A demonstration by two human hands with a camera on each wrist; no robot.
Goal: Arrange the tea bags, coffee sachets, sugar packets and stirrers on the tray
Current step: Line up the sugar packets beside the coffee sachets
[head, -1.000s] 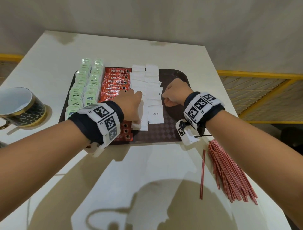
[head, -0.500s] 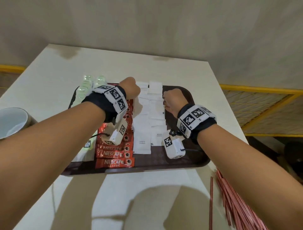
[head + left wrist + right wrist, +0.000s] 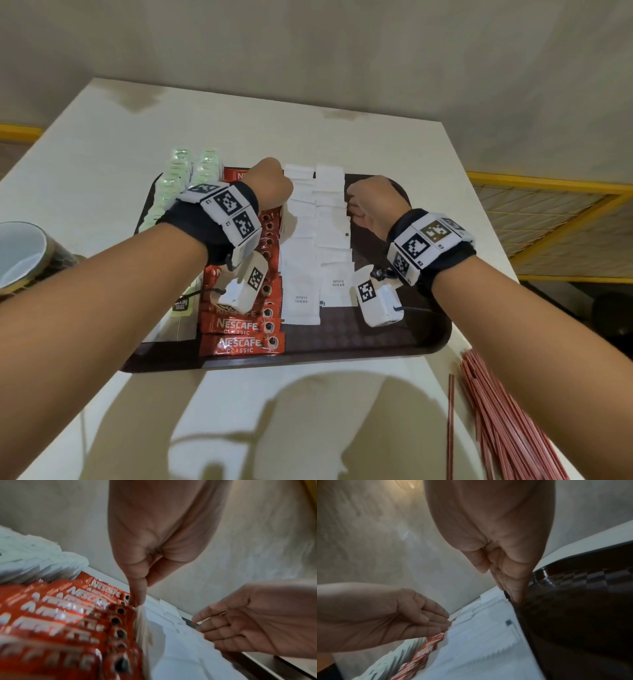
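On the dark brown tray [image 3: 376, 335] lie green tea bags [image 3: 178, 171] at the left, red coffee sachets [image 3: 243, 339] beside them, and two rows of white sugar packets [image 3: 315, 246]. My left hand [image 3: 274, 181] stands at the far left edge of the sugar rows, its straight fingers [image 3: 137, 599] touching the line between sachets [image 3: 60, 615] and sugar [image 3: 171, 642]. My right hand [image 3: 370, 202] touches the rows' right edge with straight fingers [image 3: 517, 596]. Neither hand holds anything. The red stirrers [image 3: 507, 428] lie in a bundle on the table, off the tray.
A dark patterned cup [image 3: 20, 257] with a white inside stands at the table's left edge. The right part of the tray [image 3: 573, 608] is bare. A yellow railing [image 3: 548, 185] runs beyond the table on the right.
Both hands have slid along the sides of the sugar rows from the near part toward the far end of the tray. The head camera has moved closer.
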